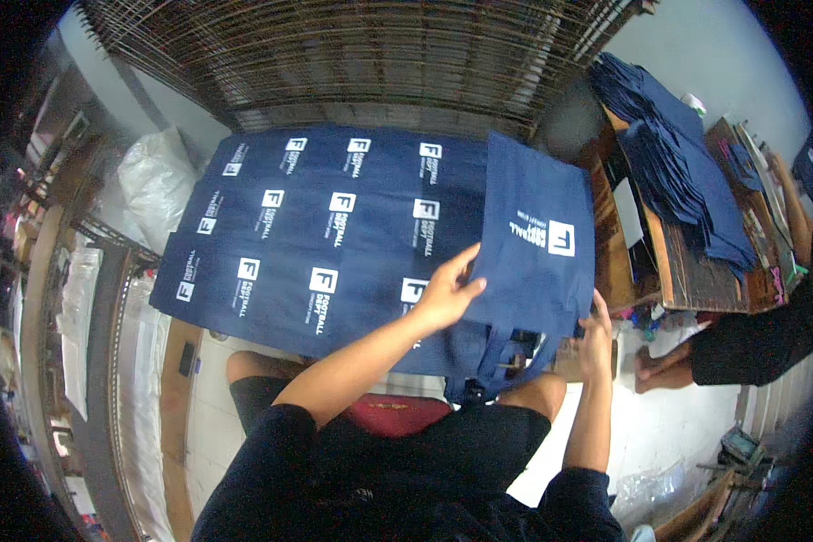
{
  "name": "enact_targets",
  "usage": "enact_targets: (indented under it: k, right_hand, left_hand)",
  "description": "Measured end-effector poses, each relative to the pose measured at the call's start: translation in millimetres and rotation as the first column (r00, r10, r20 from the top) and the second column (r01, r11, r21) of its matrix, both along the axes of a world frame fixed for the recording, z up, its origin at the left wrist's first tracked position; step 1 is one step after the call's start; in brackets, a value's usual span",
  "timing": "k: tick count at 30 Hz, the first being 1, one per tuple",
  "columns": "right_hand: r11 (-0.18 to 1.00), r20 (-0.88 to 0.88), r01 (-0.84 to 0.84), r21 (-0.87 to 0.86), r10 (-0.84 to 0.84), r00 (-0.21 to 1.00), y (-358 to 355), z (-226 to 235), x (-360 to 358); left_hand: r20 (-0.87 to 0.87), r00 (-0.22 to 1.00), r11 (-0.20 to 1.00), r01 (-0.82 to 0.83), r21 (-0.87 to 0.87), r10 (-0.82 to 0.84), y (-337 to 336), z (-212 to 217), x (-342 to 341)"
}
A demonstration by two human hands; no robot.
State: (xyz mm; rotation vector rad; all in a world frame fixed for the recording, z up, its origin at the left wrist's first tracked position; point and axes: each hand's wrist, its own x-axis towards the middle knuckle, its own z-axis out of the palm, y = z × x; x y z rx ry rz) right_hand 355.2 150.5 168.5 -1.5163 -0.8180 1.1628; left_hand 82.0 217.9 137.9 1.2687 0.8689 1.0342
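A navy fabric bag (537,194) with a white print and loop handles (494,350) lies at the right end of a wide navy cloth surface (217,271). Rows of white prints repeat over that surface; whether it is one sheet or overlapping pieces, I cannot tell. My left hand (447,294) grips the bag's left edge, thumb on top. At the lower right edge, my right hand (594,339) pinches the same bag, its fingers pointing away from me. The handles hang toward my lap, over the near edge of the cloth.
Piled navy fabric pieces (668,172) cover a wooden table (686,271) at the right. Beyond it, another person's arm (790,212) and leg show. A metal rack (361,63) stands at the far side. Clear plastic (158,181) sits at the left, near shelving.
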Motion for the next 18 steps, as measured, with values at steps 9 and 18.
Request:
enact_targets:
  k: [9,18]
  right_hand:
    - [0.994,-0.013,0.107,-0.013,-0.107,0.994,180.7,-127.9,5.9]
    - [0.996,0.233,0.013,-0.089,0.008,0.972,232.4,-148.5,5.1]
  left_hand:
    - [-0.218,0.939,0.964,-0.264,0.036,0.266,-38.2,43.6,-131.4]
    - [-0.932,0.211,0.907,-0.37,0.203,0.294,-284.3,-19.6,-276.9]
